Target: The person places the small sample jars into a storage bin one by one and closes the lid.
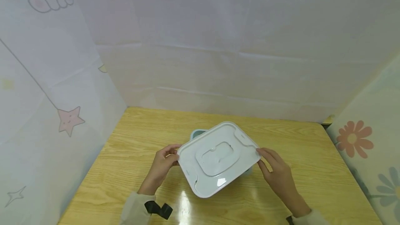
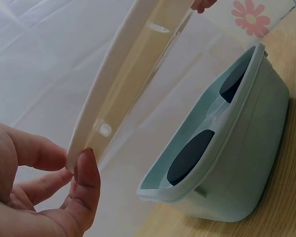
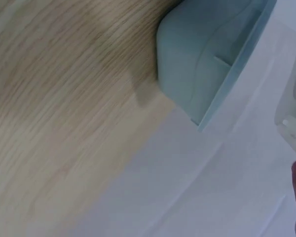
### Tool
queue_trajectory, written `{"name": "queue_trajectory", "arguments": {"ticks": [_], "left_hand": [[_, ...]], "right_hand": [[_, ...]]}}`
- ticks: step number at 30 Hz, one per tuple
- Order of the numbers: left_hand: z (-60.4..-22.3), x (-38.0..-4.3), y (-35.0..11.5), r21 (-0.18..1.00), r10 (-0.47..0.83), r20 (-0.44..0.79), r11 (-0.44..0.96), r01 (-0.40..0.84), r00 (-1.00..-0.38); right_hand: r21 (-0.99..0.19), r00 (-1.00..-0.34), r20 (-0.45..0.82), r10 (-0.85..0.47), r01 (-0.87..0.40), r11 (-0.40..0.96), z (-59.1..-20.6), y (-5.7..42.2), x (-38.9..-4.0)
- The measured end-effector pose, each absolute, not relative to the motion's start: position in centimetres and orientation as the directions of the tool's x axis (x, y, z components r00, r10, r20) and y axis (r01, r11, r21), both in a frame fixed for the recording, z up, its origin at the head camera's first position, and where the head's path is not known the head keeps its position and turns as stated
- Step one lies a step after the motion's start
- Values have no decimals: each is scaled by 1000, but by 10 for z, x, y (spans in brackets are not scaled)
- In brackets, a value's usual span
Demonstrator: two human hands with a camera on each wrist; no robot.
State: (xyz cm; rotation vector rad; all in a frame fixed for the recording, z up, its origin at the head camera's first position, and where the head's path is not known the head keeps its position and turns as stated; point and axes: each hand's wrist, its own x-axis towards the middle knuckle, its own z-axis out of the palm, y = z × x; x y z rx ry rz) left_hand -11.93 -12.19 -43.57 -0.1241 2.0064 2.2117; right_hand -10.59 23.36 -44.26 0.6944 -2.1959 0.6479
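Both hands hold a white rectangular lid [image 1: 215, 162] in the air, turned askew over a pale blue-green plastic box [image 2: 246, 153]. My left hand [image 1: 162, 164] pinches the lid's left edge between thumb and fingers. At its right corner, my right hand [image 1: 276, 171] grips the lid in the same way. The left wrist view shows the lid tilted and apart from the box's rim. Inside the box, two dark oval shapes [image 2: 190, 158] show near the rim. From the head view the lid hides most of the box.
The box stands on a wooden table [image 1: 140, 141]. White sheeting [image 1: 200, 79] hangs behind the table and along both sides, printed with a pink star [image 1: 70, 119] and flowers [image 1: 354, 138]. A black strap [image 1: 159, 209] hangs at the left cuff.
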Motion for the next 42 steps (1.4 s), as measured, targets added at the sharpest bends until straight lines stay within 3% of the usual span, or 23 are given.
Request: {"name": "queue_trajectory", "arguments": {"ticks": [8, 17, 24, 30, 36, 42], "left_hand": [[-435, -118, -124, 984, 98, -143, -96, -153, -985], [-438, -116, -126, 992, 139, -71, -95, -85, -988], [-446, -115, -119, 980, 89, 197, 13, 198, -976], [-454, -114, -114, 879, -15, 462, 145, 455, -887], [-460, -115, -109, 803, -69, 589, 167, 573, -805], [-464, -117, -107, 695, -85, 697, 322, 643, -712]], "right_hand": [[-18, -395, 860, -324, -658, 753, -442, 230, -109], [110, -260, 901, -348, -638, 762, -439, 234, -111], [91, -235, 919, -317, -656, 749, -439, 236, -113], [47, -233, 930, -285, -692, 720, -440, 237, -113], [22, -239, 933, -269, -708, 706, -439, 237, -112], [31, -177, 955, -237, -735, 677, -431, 230, -112]]}}
